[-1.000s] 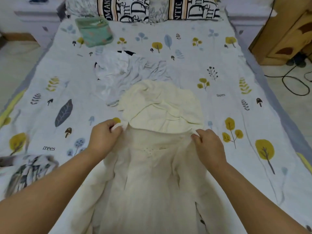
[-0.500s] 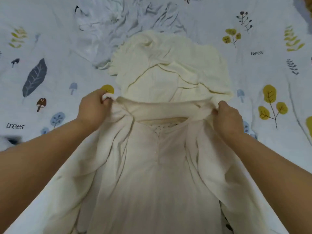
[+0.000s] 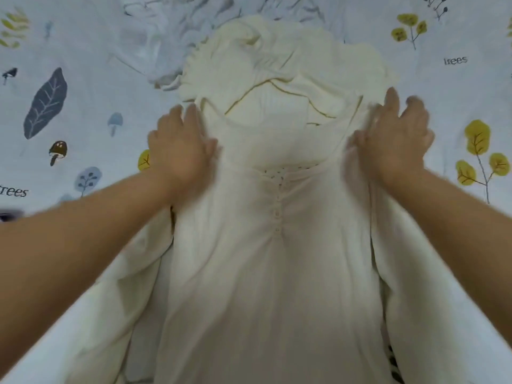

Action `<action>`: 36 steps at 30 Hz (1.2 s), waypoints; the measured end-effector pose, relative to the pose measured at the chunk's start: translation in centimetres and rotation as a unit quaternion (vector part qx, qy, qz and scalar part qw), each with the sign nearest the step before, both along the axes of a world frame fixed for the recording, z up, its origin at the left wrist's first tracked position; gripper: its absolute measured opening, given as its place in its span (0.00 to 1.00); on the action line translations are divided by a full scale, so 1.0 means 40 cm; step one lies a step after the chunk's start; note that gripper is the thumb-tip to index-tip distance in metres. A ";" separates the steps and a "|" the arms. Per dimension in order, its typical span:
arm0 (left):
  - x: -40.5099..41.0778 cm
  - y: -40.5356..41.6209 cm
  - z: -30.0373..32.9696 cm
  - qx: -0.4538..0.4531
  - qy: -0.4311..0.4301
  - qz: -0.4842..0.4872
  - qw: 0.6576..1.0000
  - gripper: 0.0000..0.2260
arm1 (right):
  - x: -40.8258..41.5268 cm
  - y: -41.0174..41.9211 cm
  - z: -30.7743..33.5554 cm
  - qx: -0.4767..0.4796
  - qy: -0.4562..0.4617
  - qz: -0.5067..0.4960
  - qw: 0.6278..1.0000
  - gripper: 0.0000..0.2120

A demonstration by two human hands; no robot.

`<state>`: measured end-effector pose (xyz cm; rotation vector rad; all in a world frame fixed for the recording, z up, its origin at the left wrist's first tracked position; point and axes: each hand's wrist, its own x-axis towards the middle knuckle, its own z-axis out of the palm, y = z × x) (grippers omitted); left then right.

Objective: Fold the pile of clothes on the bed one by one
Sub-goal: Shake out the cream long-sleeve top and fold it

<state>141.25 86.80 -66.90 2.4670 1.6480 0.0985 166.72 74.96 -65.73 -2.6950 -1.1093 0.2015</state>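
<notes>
I see a long cream button-front garment of thin fabric (image 3: 277, 273) spread lengthwise on the pale printed bedsheet with leaves and mushrooms (image 3: 83, 106), its neckline pointing away from me. My left hand (image 3: 180, 145) lies flat on the garment's left shoulder, fingers extended and pressing. My right hand (image 3: 396, 139) rests on the right shoulder with fingers spread and loosely bent; motion blur keeps me from telling whether it pinches any cloth. Just beyond the neckline, touching it, sits a crumpled pale-yellow knit garment (image 3: 291, 65), and beyond that a rumpled white cloth (image 3: 155, 45). Bare sheet shows on either side of both hands. No edge of the bed is visible.
</notes>
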 end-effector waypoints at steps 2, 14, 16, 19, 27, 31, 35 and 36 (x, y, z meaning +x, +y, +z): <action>-0.026 -0.109 -0.037 0.008 0.005 -0.075 0.997 0.30 | -0.104 -0.081 -0.036 0.029 -0.001 0.063 0.998 0.35; -0.116 -0.214 -0.010 -0.098 -0.088 -0.131 0.983 0.18 | -0.228 -0.252 -0.061 -0.192 0.029 0.200 0.960 0.24; -0.155 -0.228 0.025 -0.039 -0.135 -0.077 0.987 0.14 | -0.274 -0.255 -0.028 -0.158 0.031 0.205 0.966 0.20; -0.234 -0.262 0.034 -0.014 -0.086 -0.021 0.996 0.14 | -0.356 -0.279 -0.006 -0.132 0.070 0.236 0.960 0.20; -0.398 -0.297 0.003 -0.239 0.045 0.127 0.962 0.10 | -0.604 -0.345 -0.014 -0.077 0.166 0.294 0.938 0.18; -0.388 -0.296 0.065 -0.220 -0.080 0.127 0.964 0.14 | -0.712 -0.357 -0.001 -0.083 0.268 0.272 0.920 0.26; -0.347 -0.307 0.164 -0.310 -0.183 0.072 0.930 0.12 | -0.799 -0.328 0.078 0.011 0.628 0.083 0.774 0.29; -0.338 -0.315 0.188 -0.362 -0.220 0.057 0.904 0.13 | -0.812 -0.321 0.095 0.039 0.684 0.040 0.728 0.25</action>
